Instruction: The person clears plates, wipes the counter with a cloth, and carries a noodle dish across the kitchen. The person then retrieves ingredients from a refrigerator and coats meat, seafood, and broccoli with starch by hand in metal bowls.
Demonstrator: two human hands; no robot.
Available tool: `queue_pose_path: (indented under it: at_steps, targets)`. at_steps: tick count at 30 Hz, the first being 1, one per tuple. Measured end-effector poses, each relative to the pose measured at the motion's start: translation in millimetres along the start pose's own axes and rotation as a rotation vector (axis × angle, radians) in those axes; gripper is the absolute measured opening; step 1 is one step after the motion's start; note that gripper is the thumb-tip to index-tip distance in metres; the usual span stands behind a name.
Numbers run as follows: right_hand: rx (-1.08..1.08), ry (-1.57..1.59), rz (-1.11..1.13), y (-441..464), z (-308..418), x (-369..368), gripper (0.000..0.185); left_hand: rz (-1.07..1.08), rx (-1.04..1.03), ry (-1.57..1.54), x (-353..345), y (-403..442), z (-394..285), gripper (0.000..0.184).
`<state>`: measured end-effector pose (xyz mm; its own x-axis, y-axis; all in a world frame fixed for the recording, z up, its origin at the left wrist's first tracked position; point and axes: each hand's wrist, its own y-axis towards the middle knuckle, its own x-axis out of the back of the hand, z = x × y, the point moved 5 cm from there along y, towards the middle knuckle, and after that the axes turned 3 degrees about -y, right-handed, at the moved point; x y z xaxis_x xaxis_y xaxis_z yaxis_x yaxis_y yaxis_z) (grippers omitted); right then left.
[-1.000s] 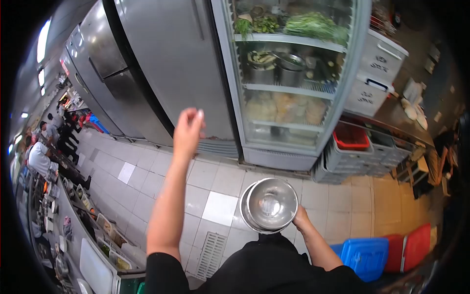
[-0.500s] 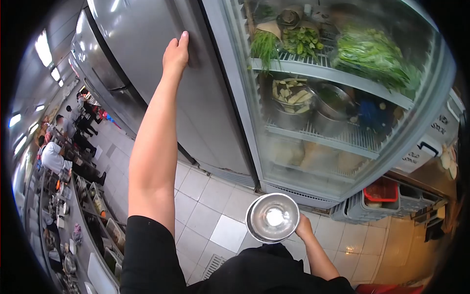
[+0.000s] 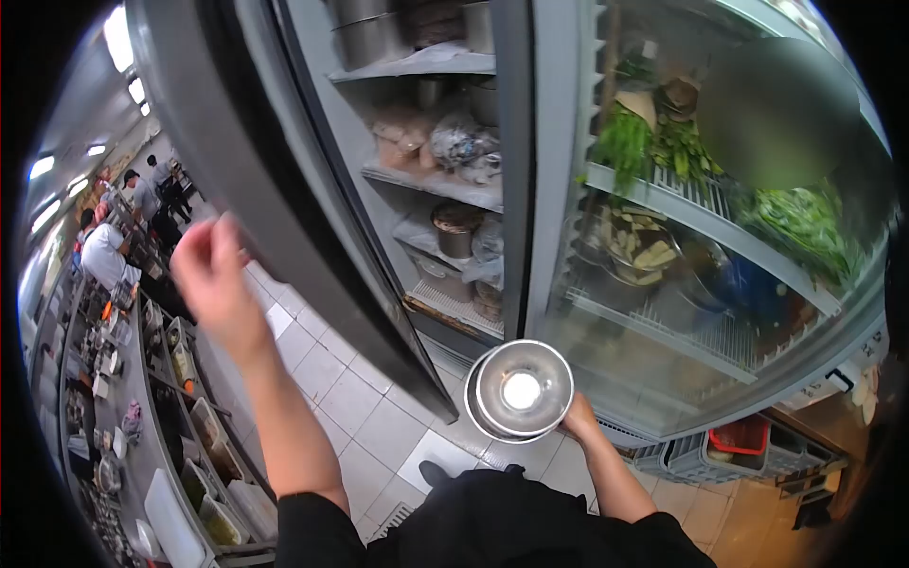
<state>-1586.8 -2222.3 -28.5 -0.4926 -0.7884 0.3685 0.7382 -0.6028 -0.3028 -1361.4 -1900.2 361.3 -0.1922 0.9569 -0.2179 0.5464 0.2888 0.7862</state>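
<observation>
My right hand (image 3: pixel 579 417) grips the rim of shiny metal bowls (image 3: pixel 524 386), which look like two, one set in the other. The upper bowl looks empty, with a bright reflection at its bottom. My left hand (image 3: pixel 220 284) is raised beside the outer side of the steel refrigerator door (image 3: pixel 331 246), its fingers loosely bent and blurred. Whether it still touches the door is hard to tell. The door stands ajar, showing shelves (image 3: pixel 431 189) with metal pots, bagged food, a foil-like bundle and a lidded-looking tin (image 3: pixel 457 227).
To the right, a glass-door fridge (image 3: pixel 701 246) holds greens and pots of cut vegetables. Grey crates (image 3: pixel 677 462) with a red tub (image 3: pixel 739 435) stand below. At left runs a long counter (image 3: pixel 123 417) with food pans; several people (image 3: pixel 109 251) stand farther back.
The steel door has swung open, revealing the shelves inside. My left hand has moved down and left from the door's edge. The right hand still holds the bowls.
</observation>
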Motion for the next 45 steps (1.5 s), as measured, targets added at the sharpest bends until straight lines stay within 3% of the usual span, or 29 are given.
queue_pose_path:
  at_steps: [1,3,5,6,7,9,10,11,12,13,14,16,18,19,20,22,23,24,25,26,28,29,31,33,39,43,45]
  targets:
    - [0.004,-0.011,-0.001,11,8,-7,0.022,-0.135,-0.118,0.052,21,-15,-19,0.019]
    - [0.016,0.12,0.035,33,25,-27,0.023,0.069,-0.279,-0.264,65,-54,-11,0.013]
    - [0.031,0.209,0.037,47,54,-45,0.025,0.476,-0.326,-0.227,63,-116,22,0.014]
    - [0.108,0.209,0.047,59,64,-55,0.025,0.535,-0.076,-0.141,61,-144,61,0.022]
    - [0.184,0.207,0.058,67,77,-64,0.025,0.514,0.259,-0.27,51,-165,99,0.03]
    - [0.229,0.229,0.053,62,135,-78,0.025,0.533,1.147,-0.433,48,-233,218,0.053]
    - [0.173,0.215,0.142,68,146,-90,0.027,0.536,1.404,-0.674,42,-241,225,0.062]
    - [0.118,0.201,0.229,73,159,-101,0.041,0.531,1.653,-0.925,32,-247,224,0.071]
    - [0.145,0.14,0.247,77,175,-113,0.038,0.529,1.721,-1.183,22,-236,208,0.068]
    - [0.168,0.082,0.265,80,191,-128,0.036,0.536,1.725,-1.187,20,-232,217,0.068]
    - [0.205,-0.031,0.243,67,226,-135,0.029,0.415,1.746,-1.217,18,-229,234,0.065]
    - [0.274,-0.179,0.238,68,270,-146,0.033,0.207,1.746,-1.209,15,-210,253,0.06]
    - [0.266,-0.259,0.276,92,296,-157,0.04,0.246,1.695,-1.246,7,-177,262,0.059]
    - [0.42,-0.301,0.266,110,313,-158,0.046,0.274,1.645,-1.286,4,-163,268,0.059]
    - [0.431,-0.279,0.219,121,340,-152,0.05,0.272,1.617,-1.364,-2,-151,275,0.059]
    - [0.678,-0.377,0.031,169,403,-126,0.047,0.209,1.607,-1.332,-16,-127,290,0.059]
    - [0.901,-0.427,-0.217,211,435,-111,0.042,0.143,1.61,-1.293,-21,-120,300,0.06]
    - [0.975,-0.493,-0.439,227,479,-95,0.038,0.167,1.583,-1.304,-28,-116,315,0.059]
    - [1.066,-0.585,-0.546,271,515,-80,0.048,0.171,1.576,-1.298,-36,-106,320,0.059]
    - [0.71,-0.682,-0.48,296,550,-68,0.055,0.163,1.567,-1.279,-42,-95,321,0.058]
    - [1.16,-0.824,-0.888,390,593,-50,0.063,0.147,1.574,-1.272,-50,-86,343,0.056]
    - [1.158,-0.815,-0.881,408,604,-39,0.063,0.106,1.571,-1.142,-55,-80,338,0.057]
    - [1.047,-1.188,-0.774,427,622,-33,0.068,0.074,1.576,-1.128,-60,-74,348,0.057]
    - [0.765,-1.361,-0.681,407,646,-35,0.071,0.016,1.607,-1.079,-56,-70,353,0.058]
    - [0.948,-1.214,-0.783,450,639,-28,0.069,-0.058,1.725,-0.994,-31,-83,387,0.058]
    - [1.087,-1.117,-0.855,473,635,-31,0.068,0.103,1.689,-0.88,-31,-73,396,0.058]
    - [0.986,-1.259,-0.769,441,642,-38,0.063,0.102,1.708,-1.032,-39,-71,401,0.058]
